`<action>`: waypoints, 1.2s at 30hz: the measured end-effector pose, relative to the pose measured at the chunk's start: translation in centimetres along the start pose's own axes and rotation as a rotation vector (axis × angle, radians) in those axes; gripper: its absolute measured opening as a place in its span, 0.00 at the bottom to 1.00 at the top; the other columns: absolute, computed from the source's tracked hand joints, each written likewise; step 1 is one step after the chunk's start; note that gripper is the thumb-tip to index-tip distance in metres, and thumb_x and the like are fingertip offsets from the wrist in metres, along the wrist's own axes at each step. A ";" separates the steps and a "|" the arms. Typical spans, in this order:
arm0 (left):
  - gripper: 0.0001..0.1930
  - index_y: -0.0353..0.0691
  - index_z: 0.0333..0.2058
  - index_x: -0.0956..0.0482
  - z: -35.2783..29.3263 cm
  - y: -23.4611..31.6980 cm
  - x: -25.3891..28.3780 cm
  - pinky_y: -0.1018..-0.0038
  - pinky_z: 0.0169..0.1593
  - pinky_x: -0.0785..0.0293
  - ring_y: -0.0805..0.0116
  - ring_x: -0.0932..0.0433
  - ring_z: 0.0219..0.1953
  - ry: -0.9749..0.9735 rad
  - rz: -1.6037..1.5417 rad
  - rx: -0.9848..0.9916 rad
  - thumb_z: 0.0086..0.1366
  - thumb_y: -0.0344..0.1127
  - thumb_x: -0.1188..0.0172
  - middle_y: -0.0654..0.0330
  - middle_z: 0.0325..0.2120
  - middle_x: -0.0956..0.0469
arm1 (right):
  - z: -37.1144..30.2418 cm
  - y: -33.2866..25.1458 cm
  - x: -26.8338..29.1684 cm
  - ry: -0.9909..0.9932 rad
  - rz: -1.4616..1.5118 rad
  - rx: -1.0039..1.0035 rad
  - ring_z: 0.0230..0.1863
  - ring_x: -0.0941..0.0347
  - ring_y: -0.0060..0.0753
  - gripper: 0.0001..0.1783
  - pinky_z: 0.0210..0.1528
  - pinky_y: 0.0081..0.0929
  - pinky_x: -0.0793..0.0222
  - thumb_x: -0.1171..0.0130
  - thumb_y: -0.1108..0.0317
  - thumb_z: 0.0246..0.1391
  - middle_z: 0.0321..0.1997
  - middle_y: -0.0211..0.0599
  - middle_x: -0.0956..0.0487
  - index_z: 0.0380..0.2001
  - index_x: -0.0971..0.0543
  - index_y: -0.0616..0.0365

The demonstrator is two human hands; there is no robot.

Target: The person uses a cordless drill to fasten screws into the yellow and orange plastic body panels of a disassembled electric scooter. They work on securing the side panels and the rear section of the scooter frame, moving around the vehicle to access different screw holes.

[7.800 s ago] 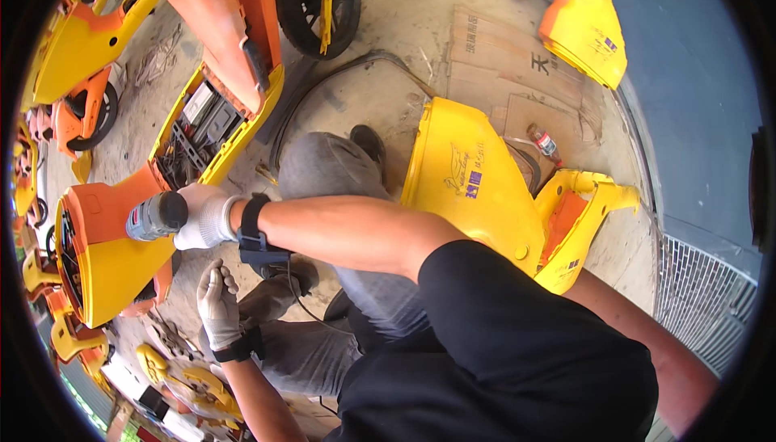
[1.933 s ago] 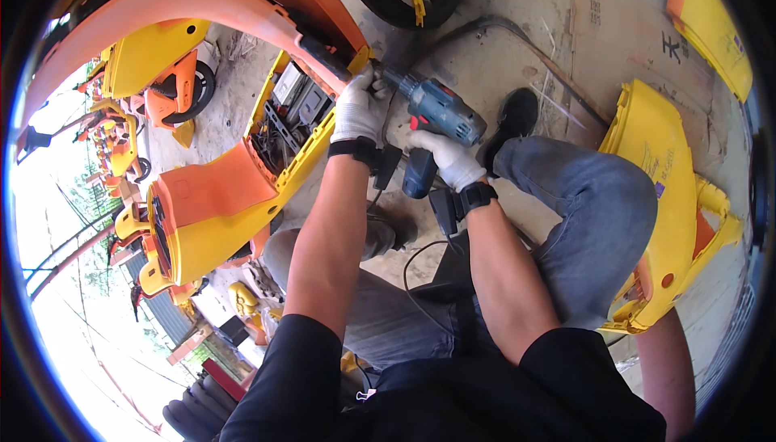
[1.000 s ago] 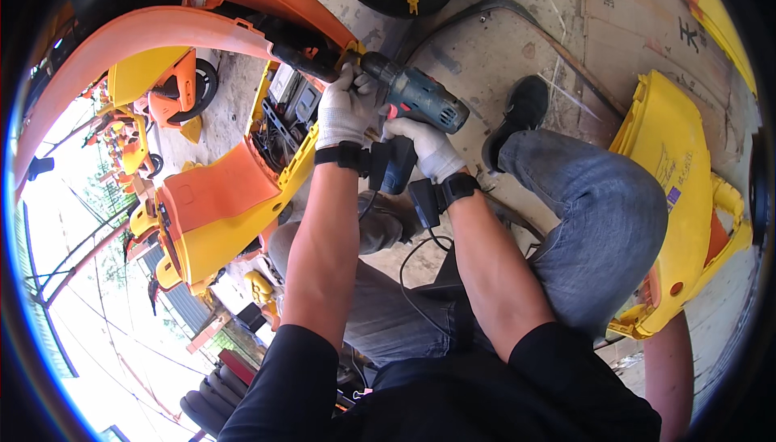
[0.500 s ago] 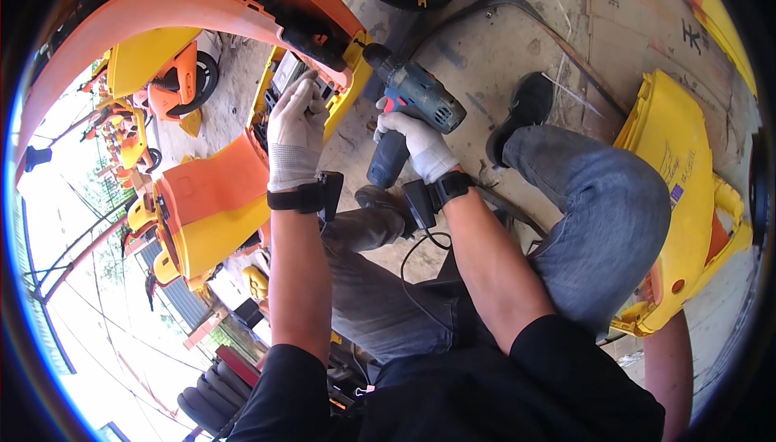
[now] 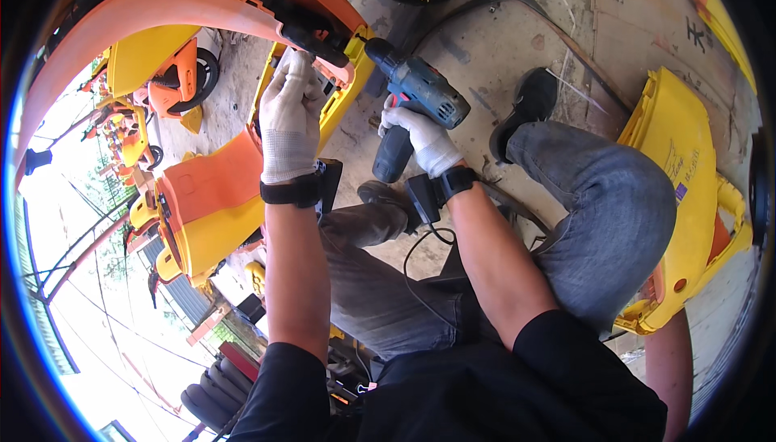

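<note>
Work at the yellow plastic rim (image 5: 336,111) of an orange-and-yellow scooter body (image 5: 214,187), left of upper centre, looks like a drilling or screw-driving step, and the next move probably calls for squaring the tool's tip to that rim. White-gloved right hand (image 5: 422,139) wraps the grip of a pistol-shaped blue-grey power drill (image 5: 428,93), upper middle, its nose just beside the rim. White-gloved left hand (image 5: 289,119), left of it, has bunched fingers near a faded-orange plastic arch (image 5: 178,12); whether they pinch anything, I cannot tell.
</note>
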State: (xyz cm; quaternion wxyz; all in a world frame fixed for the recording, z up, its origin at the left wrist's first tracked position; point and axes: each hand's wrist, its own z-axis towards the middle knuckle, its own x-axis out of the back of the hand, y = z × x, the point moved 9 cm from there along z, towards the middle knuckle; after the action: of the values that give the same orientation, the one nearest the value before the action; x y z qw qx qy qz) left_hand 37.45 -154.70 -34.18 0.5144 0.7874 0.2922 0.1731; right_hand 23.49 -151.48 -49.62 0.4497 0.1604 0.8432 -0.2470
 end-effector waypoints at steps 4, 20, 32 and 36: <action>0.15 0.32 0.45 0.25 0.3 -0.5 0.2 0.86 0.27 0.38 0.81 0.37 0.26 0.046 -0.072 0.073 0.73 0.40 0.45 0.65 0.28 0.30 | 0.2 0.3 0.0 -0.018 0.019 -0.011 0.29 0.26 0.24 0.05 0.40 0.27 0.26 0.38 0.72 0.53 0.26 0.29 0.24 0.31 0.25 0.55; 0.17 0.30 0.41 0.25 0.7 -2.1 -0.5 0.84 0.26 0.40 0.80 0.37 0.24 -0.006 -0.043 0.155 0.71 0.43 0.43 0.64 0.27 0.28 | 0.7 0.2 1.0 0.074 -0.250 0.067 0.31 0.24 0.24 0.08 0.40 0.28 0.27 0.34 0.66 0.52 0.29 0.29 0.21 0.33 0.22 0.54; 0.14 0.31 0.45 0.25 -0.8 -2.7 -0.6 0.84 0.29 0.36 0.79 0.32 0.26 -0.043 -0.087 0.230 0.73 0.39 0.47 0.63 0.29 0.26 | 1.5 -1.7 1.5 0.182 -1.123 0.520 0.36 0.22 0.39 0.14 0.43 0.34 0.26 0.36 0.60 0.52 0.35 0.38 0.19 0.40 0.22 0.53; 0.15 0.25 0.53 0.29 -2.6 -3.3 1.8 0.78 0.39 0.27 0.71 0.27 0.33 -0.021 -0.159 0.221 0.71 0.26 0.52 0.56 0.36 0.25 | 0.1 -3.7 0.0 0.149 -1.228 0.391 0.42 0.22 0.39 0.18 0.44 0.35 0.24 0.38 0.55 0.57 0.38 0.40 0.19 0.44 0.23 0.55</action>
State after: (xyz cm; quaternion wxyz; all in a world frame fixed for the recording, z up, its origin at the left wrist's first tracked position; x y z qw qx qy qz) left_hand 36.39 -150.71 -36.14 0.4399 0.8152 0.3657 0.0903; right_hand 21.74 -154.61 -48.68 0.1293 -0.2553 0.7501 -0.5962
